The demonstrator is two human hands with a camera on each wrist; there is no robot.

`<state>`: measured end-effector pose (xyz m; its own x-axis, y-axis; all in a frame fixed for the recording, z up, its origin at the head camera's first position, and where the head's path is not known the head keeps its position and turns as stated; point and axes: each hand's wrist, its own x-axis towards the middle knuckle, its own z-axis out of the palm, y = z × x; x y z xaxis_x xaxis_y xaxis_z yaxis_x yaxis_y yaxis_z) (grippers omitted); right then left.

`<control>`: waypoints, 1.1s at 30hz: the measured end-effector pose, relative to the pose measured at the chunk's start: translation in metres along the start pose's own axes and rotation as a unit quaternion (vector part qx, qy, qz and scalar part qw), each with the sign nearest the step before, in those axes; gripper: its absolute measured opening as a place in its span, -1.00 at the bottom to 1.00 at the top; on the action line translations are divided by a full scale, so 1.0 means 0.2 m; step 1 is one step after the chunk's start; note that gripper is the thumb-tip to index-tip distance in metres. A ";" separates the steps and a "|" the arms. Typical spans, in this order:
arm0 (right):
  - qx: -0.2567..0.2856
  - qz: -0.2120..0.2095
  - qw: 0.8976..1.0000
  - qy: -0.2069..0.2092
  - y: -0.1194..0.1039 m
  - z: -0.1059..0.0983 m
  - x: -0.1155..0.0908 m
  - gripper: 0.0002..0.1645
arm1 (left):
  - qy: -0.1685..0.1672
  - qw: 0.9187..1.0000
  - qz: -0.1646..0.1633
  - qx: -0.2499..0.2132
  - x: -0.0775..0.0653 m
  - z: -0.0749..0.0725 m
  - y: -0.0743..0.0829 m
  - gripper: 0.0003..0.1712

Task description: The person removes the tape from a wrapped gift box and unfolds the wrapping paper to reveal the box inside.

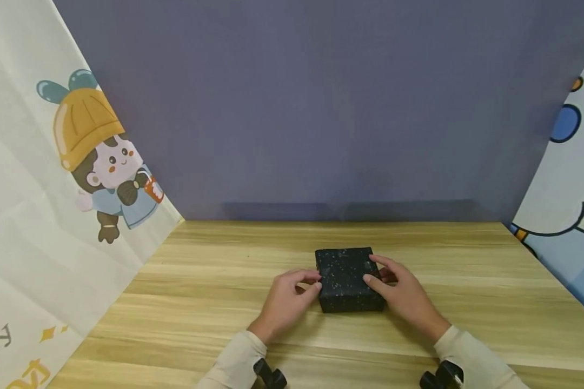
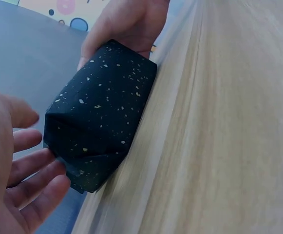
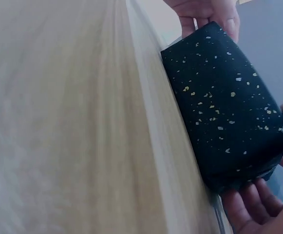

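A black box wrapped in paper with white and gold flecks (image 1: 347, 278) rests on the wooden table. My left hand (image 1: 292, 297) is at its left end, fingertips touching the paper. In the left wrist view that hand (image 2: 22, 170) has its fingers spread loosely beside the creased, folded end of the wrapping (image 2: 83, 151). On the other side, my right hand (image 1: 406, 294) holds the box with its thumb on the top edge and fingers around the right end. The right wrist view has the right fingers (image 3: 253, 204) under that end, partly cut off by the frame.
The wood-grain table (image 1: 199, 302) spreads around the box. A grey-blue panel (image 1: 321, 108) stands behind it. White printed sheets flank the table, one with a cartoon child (image 1: 112, 162) on the left. Each wrist carries a black camera mount (image 1: 270, 374).
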<state>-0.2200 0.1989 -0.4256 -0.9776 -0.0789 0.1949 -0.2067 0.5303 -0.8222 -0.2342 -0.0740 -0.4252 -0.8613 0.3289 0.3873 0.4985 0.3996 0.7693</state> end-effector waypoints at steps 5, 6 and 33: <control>0.010 0.018 0.999 -0.050 0.02 0.02 -0.02 -0.04 | -0.014 1.000 -0.019 -0.003 -0.03 0.02 0.00 -0.60; 0.011 0.021 0.998 -0.057 0.02 0.02 -0.03 -0.02 | -0.016 1.000 -0.021 -0.002 -0.03 0.02 0.00 -0.60; 0.002 0.020 0.997 -0.070 0.05 0.08 -0.04 -0.07 | -0.053 0.983 -0.073 0.163 0.17 0.01 0.10 -0.81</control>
<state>-0.2143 0.1916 -0.4436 -0.9808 -0.1752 0.0855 -0.1674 0.5323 -0.8298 -0.2525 -0.0533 -0.3969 -0.9196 0.3275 0.2169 0.3901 0.6959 0.6030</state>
